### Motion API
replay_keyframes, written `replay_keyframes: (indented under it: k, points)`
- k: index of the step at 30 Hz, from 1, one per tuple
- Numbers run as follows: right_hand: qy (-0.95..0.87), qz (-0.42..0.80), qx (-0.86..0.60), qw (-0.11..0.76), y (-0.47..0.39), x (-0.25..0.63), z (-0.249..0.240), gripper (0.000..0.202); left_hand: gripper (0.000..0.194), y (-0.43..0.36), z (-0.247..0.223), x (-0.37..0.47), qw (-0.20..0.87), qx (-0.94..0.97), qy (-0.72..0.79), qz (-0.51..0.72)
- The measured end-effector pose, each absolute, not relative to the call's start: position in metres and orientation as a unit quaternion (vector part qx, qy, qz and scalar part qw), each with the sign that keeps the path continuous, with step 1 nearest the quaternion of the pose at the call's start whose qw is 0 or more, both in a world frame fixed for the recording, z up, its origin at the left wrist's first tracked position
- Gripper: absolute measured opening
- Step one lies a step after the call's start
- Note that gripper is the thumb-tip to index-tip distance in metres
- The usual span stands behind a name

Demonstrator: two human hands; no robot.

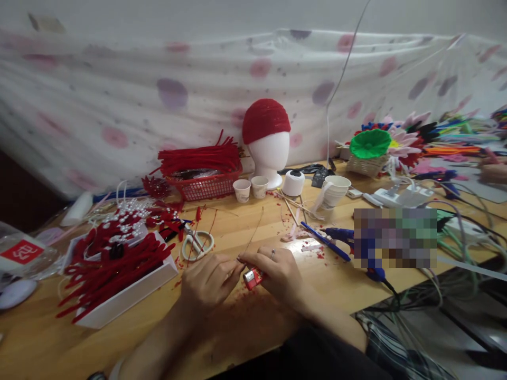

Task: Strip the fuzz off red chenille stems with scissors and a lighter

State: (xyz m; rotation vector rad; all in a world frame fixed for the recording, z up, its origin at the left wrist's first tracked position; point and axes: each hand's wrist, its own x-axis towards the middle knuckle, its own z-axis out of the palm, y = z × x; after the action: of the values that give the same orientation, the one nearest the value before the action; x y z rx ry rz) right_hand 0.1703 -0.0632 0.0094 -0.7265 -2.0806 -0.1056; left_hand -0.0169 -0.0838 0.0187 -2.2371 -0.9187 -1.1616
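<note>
Above the front of the table, my two hands meet with their fingertips almost touching. A thin dark wire (254, 233) rises from between them, slanting up and right. My left hand (206, 281) is closed, its thumb and fingers pinching at the wire's lower end. Curled in my right hand (279, 272) is a red lighter (252, 278) with its metal top facing left; that hand's index finger and thumb also meet at the wire. No flame shows. White-handled scissors (196, 246) lie just beyond my left hand, and small red scraps dot the wood around.
On the left, a white box (127, 298) holds red fuzzy stems. A red basket (208, 188), foam head (270, 153), paper cups (242, 190) and thread spool (293, 184) stand behind. Rightward are a blue glue gun (375, 268), cables and another person's hand (494, 170).
</note>
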Motion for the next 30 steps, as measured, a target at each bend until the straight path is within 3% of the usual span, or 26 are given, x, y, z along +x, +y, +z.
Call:
replay_keyframes:
  k: [3, 7, 12, 16, 21, 30]
  points:
    - [-0.846, -0.016, -0.269, 0.459, -0.065, 0.170, 0.010, 0.029, 0.007, -0.082, 0.020, -0.017, 0.214, -0.821, -0.349, -0.398]
    - [-0.842, 0.053, -0.245, 0.477, -0.068, 0.168, 0.009, 0.031, 0.023, -0.081, 0.022, -0.016, 0.238, -0.831, -0.354, -0.356]
    - [-0.813, 0.099, -0.321, 0.476, -0.066, 0.173, 0.009, 0.029, 0.028, -0.078, 0.018, -0.018, 0.213, -0.824, -0.371, -0.372]
    - [-0.674, 0.131, -0.442, 0.578, -0.059, 0.188, 0.014, 0.005, 0.028, -0.072, 0.013, -0.023, 0.139, -0.780, -0.433, -0.430]
    - [-0.522, 0.183, -0.491, 0.673, -0.049, 0.201, 0.018, 0.026, 0.030, -0.067, 0.020, -0.032, 0.064, -0.709, -0.501, -0.492]
    - [-0.524, 0.175, -0.505, 0.662, -0.049, 0.202, 0.017, 0.030, 0.038, -0.062, 0.026, -0.044, -0.081, -0.675, -0.549, -0.486]
